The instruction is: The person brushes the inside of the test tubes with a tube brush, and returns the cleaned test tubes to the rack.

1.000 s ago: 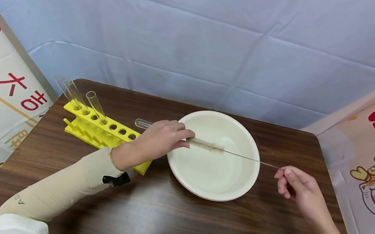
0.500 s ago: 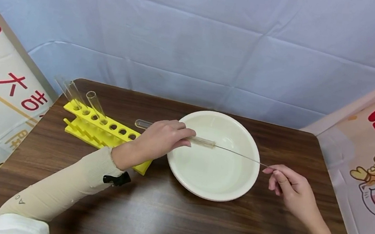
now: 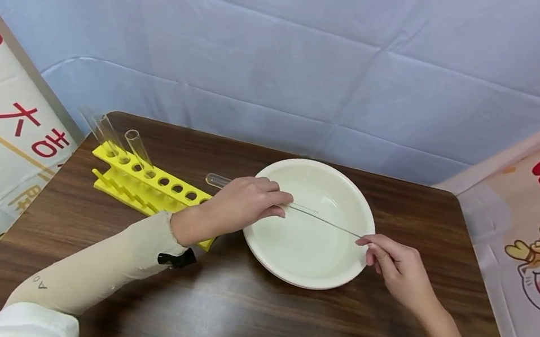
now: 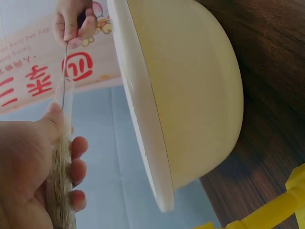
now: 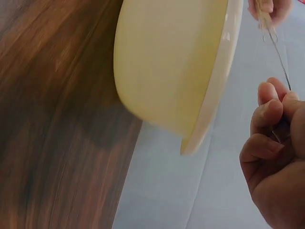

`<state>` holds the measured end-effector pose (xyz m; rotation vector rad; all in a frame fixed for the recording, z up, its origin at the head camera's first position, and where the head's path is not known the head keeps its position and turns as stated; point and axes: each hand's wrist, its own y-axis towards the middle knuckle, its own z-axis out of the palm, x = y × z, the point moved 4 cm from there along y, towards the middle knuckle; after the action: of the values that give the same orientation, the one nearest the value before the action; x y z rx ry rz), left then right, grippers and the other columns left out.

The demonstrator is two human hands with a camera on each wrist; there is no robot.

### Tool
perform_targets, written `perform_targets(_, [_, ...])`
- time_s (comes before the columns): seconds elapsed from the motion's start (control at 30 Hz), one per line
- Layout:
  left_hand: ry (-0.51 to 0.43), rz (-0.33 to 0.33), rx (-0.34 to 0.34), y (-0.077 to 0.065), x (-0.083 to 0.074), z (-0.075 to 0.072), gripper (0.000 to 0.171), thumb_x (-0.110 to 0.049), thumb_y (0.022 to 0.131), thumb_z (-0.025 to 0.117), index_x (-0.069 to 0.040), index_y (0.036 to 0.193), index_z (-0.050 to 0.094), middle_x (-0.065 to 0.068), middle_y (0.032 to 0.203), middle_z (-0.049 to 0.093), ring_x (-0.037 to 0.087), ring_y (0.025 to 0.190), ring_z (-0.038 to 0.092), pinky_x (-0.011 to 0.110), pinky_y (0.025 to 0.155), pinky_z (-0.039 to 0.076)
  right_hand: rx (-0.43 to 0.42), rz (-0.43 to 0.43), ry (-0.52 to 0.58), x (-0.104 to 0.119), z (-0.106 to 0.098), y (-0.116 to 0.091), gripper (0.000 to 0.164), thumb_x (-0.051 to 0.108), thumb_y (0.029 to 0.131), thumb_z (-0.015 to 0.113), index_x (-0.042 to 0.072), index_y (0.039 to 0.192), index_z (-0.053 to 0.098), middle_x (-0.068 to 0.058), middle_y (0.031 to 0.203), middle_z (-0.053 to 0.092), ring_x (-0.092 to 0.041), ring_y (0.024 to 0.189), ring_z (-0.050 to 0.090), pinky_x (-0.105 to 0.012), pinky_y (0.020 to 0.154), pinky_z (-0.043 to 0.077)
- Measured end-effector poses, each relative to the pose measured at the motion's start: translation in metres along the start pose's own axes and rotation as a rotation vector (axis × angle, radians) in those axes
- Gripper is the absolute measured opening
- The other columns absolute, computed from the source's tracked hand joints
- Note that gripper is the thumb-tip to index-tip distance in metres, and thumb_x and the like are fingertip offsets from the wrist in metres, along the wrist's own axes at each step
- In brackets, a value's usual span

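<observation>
My left hand (image 3: 250, 203) grips a clear glass test tube (image 3: 218, 180) held sideways over the left rim of a white basin (image 3: 301, 278). The tube's rounded end sticks out to the left of the hand and its mouth points right. Inside the tube, the tan bristles of a test tube brush (image 4: 60, 176) show between my fingers in the left wrist view. The brush's thin wire handle (image 3: 329, 222) runs out of the mouth across the basin. At the basin's right rim, the fingertips of my right hand (image 3: 398, 265) pinch that wire.
A yellow test tube rack (image 3: 155, 181) stands left of the basin, partly behind my left forearm. Several glass tubes (image 3: 136, 145) stand in its left holes. The brown wooden table (image 3: 249, 325) has a pale cloth backdrop (image 3: 283, 68) behind it and printed panels at both sides.
My right hand has moved left, pushing the brush deeper, so its bristles have gone from outside the mouth to inside the tube. My left hand and the tube have shifted slightly right.
</observation>
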<state>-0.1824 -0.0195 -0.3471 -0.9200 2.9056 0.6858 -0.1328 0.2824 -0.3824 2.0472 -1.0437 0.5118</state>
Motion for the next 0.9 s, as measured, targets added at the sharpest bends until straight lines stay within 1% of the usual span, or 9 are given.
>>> perform_targets(0.13, [-0.001, -0.004, -0.007, 0.001, -0.001, 0.001, 0.027, -0.030, 0.096, 0.073, -0.014, 0.117, 0.074, -0.001, 0.095, 0.070, 0.012, 0.082, 0.063, 0.025, 0.073, 0.055, 0.017, 0.046, 0.041, 0.004, 0.005, 0.003, 0.030, -0.017, 0.096, 0.054, 0.008, 0.094, 0.069, 0.005, 0.066, 0.053, -0.008, 0.055, 0.047, -0.019, 0.051, 0.039])
perform_targets(0.27, [0.011, 0.016, -0.005, 0.001, -0.003, 0.002, 0.027, -0.029, 0.095, 0.074, -0.013, 0.117, 0.074, -0.001, 0.095, 0.070, 0.013, 0.084, 0.065, 0.026, 0.075, 0.056, 0.067, 0.116, 0.076, 0.007, 0.009, 0.006, 0.028, -0.008, 0.103, 0.050, 0.010, 0.087, 0.066, 0.006, 0.059, 0.047, -0.007, 0.051, 0.042, -0.023, 0.049, 0.037])
perform_targets(0.37, [0.020, 0.029, -0.006, 0.002, -0.005, 0.003, 0.027, -0.029, 0.095, 0.074, -0.013, 0.116, 0.074, -0.001, 0.095, 0.070, 0.014, 0.085, 0.066, 0.026, 0.075, 0.056, 0.111, 0.150, 0.100, 0.010, 0.012, 0.010, 0.029, -0.004, 0.105, 0.048, 0.010, 0.085, 0.064, 0.006, 0.057, 0.045, -0.008, 0.049, 0.041, -0.024, 0.048, 0.038])
perform_targets(0.47, [0.022, 0.034, -0.018, 0.003, -0.007, 0.003, 0.026, -0.028, 0.094, 0.075, -0.014, 0.115, 0.074, -0.002, 0.094, 0.070, 0.014, 0.084, 0.066, 0.026, 0.075, 0.056, 0.145, 0.180, 0.141, 0.014, 0.014, 0.013, 0.030, -0.002, 0.106, 0.046, 0.007, 0.083, 0.063, 0.004, 0.056, 0.043, -0.010, 0.047, 0.040, -0.026, 0.048, 0.038])
perform_targets(0.57, [0.025, 0.039, -0.033, 0.005, -0.009, 0.003, 0.025, -0.028, 0.094, 0.075, -0.014, 0.115, 0.074, -0.002, 0.093, 0.069, 0.013, 0.084, 0.065, 0.026, 0.075, 0.056, 0.176, 0.257, 0.238, 0.016, 0.015, 0.015, 0.033, 0.002, 0.109, 0.042, 0.000, 0.082, 0.060, -0.001, 0.053, 0.040, -0.013, 0.045, 0.036, -0.029, 0.044, 0.035])
perform_targets(0.67, [0.022, 0.048, -0.043, 0.007, -0.010, 0.004, 0.025, -0.028, 0.093, 0.076, -0.014, 0.114, 0.074, -0.002, 0.091, 0.069, 0.013, 0.083, 0.065, 0.026, 0.074, 0.056, 0.215, 0.385, 0.403, 0.017, 0.018, 0.018, 0.037, 0.009, 0.111, 0.039, -0.006, 0.081, 0.055, -0.006, 0.052, 0.031, -0.020, 0.044, 0.027, -0.034, 0.043, 0.026])
perform_targets(0.73, [0.020, 0.053, -0.045, 0.008, -0.012, 0.005, 0.024, -0.028, 0.093, 0.077, -0.015, 0.113, 0.074, -0.002, 0.091, 0.069, 0.013, 0.083, 0.065, 0.025, 0.075, 0.056, 0.251, 0.457, 0.511, 0.016, 0.020, 0.018, 0.041, 0.013, 0.112, 0.038, -0.008, 0.078, 0.049, -0.008, 0.053, 0.026, -0.023, 0.045, 0.021, -0.036, 0.044, 0.021])
perform_targets(0.8, [0.020, 0.056, -0.046, 0.008, -0.012, 0.005, 0.024, -0.027, 0.092, 0.077, -0.015, 0.113, 0.074, -0.002, 0.090, 0.069, 0.013, 0.083, 0.066, 0.025, 0.075, 0.056, 0.294, 0.498, 0.606, 0.016, 0.022, 0.019, 0.044, 0.015, 0.112, 0.036, -0.008, 0.076, 0.045, -0.010, 0.054, 0.022, -0.026, 0.047, 0.017, -0.038, 0.045, 0.018])
perform_targets(0.9, [0.025, 0.057, -0.049, 0.009, -0.013, 0.006, 0.024, -0.028, 0.092, 0.077, -0.015, 0.113, 0.074, -0.003, 0.090, 0.069, 0.013, 0.083, 0.066, 0.025, 0.077, 0.056, 0.365, 0.505, 0.730, 0.016, 0.026, 0.019, 0.044, 0.016, 0.113, 0.034, -0.003, 0.073, 0.041, -0.010, 0.055, 0.020, -0.027, 0.048, 0.015, -0.038, 0.045, 0.014])
